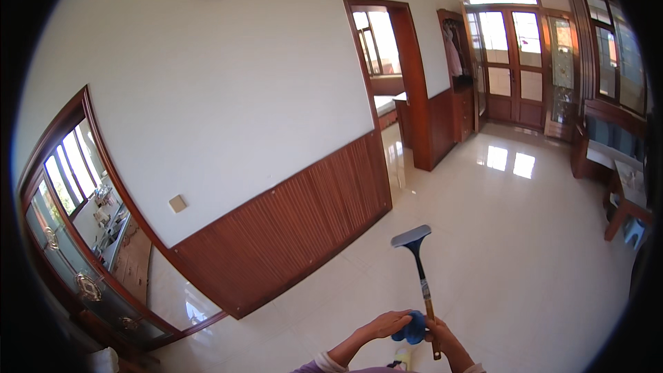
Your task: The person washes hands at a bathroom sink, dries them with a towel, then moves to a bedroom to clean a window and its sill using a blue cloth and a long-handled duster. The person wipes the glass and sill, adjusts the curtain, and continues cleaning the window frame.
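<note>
A window squeegee with a dark blue head and a wooden-coloured handle points up and away from me. Around the lower part of its handle, my right hand is closed. A bunched blue cloth sits between my two hands, against the handle's left side. My left hand holds this cloth from the left, fingers on top. The right fingertips also reach the cloth's edge. Both hands are low in the view, above the glossy tiled floor.
Left, a sliding glass door opens onto a kitchen. Red-brown wall panelling runs to an open doorway. At right stand a wooden bench, a low table and a blue stool. Double doors close the far end.
</note>
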Available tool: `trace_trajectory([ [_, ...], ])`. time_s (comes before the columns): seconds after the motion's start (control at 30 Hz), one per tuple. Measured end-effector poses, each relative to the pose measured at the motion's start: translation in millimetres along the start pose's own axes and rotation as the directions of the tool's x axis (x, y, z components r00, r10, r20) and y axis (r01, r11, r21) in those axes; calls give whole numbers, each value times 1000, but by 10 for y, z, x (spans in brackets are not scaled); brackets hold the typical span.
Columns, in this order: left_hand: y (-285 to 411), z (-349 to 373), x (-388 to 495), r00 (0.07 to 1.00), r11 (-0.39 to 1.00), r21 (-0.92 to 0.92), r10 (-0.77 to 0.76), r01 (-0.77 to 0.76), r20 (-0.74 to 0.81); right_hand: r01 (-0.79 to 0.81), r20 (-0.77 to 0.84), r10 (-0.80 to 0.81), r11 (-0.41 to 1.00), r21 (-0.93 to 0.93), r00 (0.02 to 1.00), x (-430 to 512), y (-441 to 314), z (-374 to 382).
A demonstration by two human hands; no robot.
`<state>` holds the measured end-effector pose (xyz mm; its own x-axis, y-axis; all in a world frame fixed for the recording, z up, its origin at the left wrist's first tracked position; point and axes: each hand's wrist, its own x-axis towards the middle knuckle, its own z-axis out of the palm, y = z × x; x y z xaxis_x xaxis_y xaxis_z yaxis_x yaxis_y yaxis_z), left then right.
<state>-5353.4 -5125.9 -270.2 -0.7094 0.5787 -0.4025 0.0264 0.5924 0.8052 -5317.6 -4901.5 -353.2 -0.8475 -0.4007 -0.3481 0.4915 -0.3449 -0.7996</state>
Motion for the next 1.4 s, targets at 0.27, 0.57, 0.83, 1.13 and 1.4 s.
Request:
trace_trajectory([
  [0.27,-1253,-1108,2286,899,903,-328,126,-279,-420,48,-193,-114,947,-317,975,1632,-1206,-608],
  [0.57,-785,-2580,4343,956,909,-324,199,-263,-216,280,-338,-385,906,-318,859,3638,-2023,-1780],
  [0.83,-826,-3481,5380,957,900,-341,217,-273,-192,87,-285,-197,931,-355,938,4950,-3178,-2328],
  [1.13,-456,-4839,6738,809,815,-524,-123,-249,-575,-4,-138,-86,836,-549,987,6719,-4490,-3140],
  [1.4,-44,-5782,7648,763,742,-646,-310,-178,-567,51,-72,-100,865,-499,992,7883,-5201,-3575],
])
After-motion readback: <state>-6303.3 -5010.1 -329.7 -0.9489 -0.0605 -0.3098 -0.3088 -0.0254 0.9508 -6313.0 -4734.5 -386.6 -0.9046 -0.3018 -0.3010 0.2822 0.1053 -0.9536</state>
